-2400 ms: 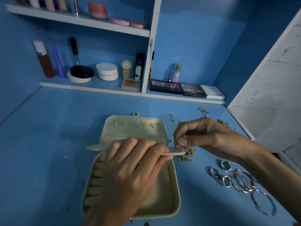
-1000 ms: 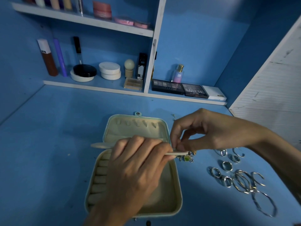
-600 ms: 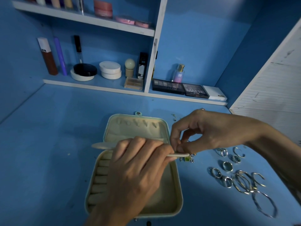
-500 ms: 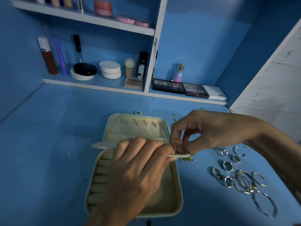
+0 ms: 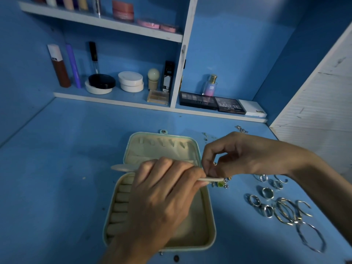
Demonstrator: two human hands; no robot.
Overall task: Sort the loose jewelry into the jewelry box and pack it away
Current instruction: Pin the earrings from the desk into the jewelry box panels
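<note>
The left hand (image 5: 162,202) curls its fingers round a flat cream panel (image 5: 122,168), holding it level over the open jewelry box (image 5: 211,216). The right hand (image 5: 243,155) pinches a tiny metal piece (image 5: 215,164) at the panel's right end. Right of the box, loose rings (image 5: 267,193) and bangles (image 5: 285,210) lie on the blue worktop (image 5: 57,178).

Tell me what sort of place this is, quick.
Most likely a home vanity or dressing table: white shelves stocked with cosmetics such as eyeshadow palettes and a perfume bottle, and a blue desktop with an open jewelry box and loose rings on it.
</note>
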